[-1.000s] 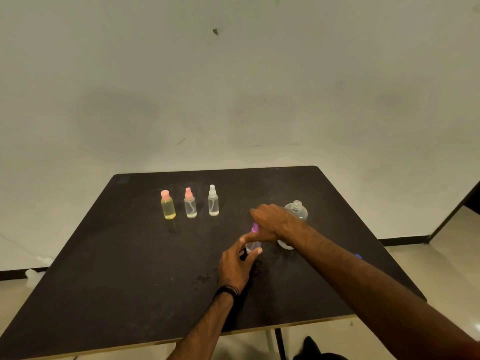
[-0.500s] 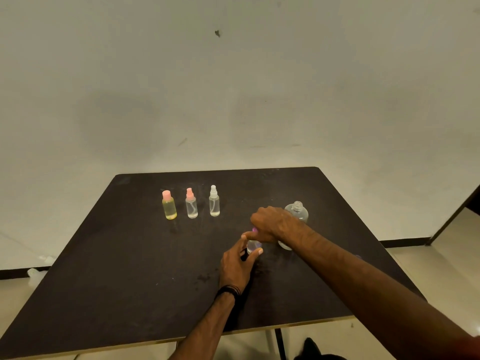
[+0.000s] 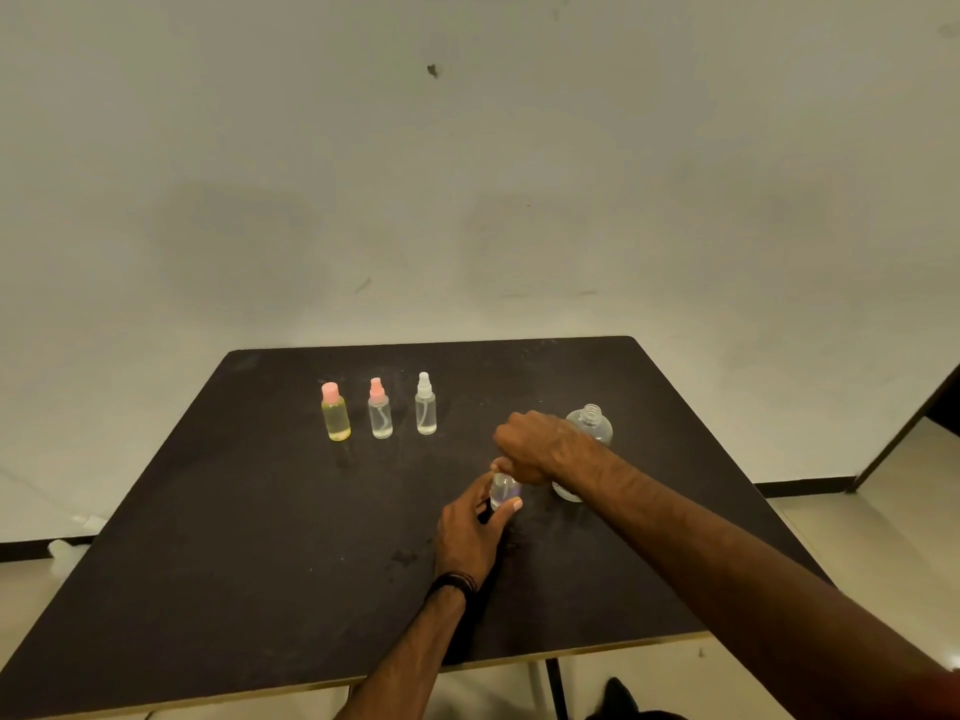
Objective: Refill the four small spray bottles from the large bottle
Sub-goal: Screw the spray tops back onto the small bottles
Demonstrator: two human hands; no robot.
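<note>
Small bottle in hand: a clear small spray bottle [image 3: 505, 490] stands upright near the middle of the dark counter [image 3: 218, 537], its long axis vertical; its top is hidden under the right hand.
Left grip: the left hand [image 3: 467, 527] comes in from the near side and closes thumb and fingers around the lower body of this bottle, steadying it on the counter.
Right grip: the right hand [image 3: 530, 446] sits directly above the same bottle, fingers curled down and closed over its cap end. The cap itself cannot be seen, so whether it is on or off cannot be told.
Key relation: the bottle's top lies straight under the right grip and in line with the bottle's vertical axis, so any twist or lift of the cap looks set to run along that axis while the left grip resists below.
Large bottle: the round clear large bottle [image 3: 592, 426] stands uncapped just behind the right wrist, on the right side, nearer the right hand than the left.
Other small bottles: a yellow bottle with pink cap [image 3: 335, 413], a clear bottle with pink sprayer [image 3: 380, 410] and a clear bottle with white sprayer [image 3: 425, 405] stand upright in a row, well apart to the far left.
</note>
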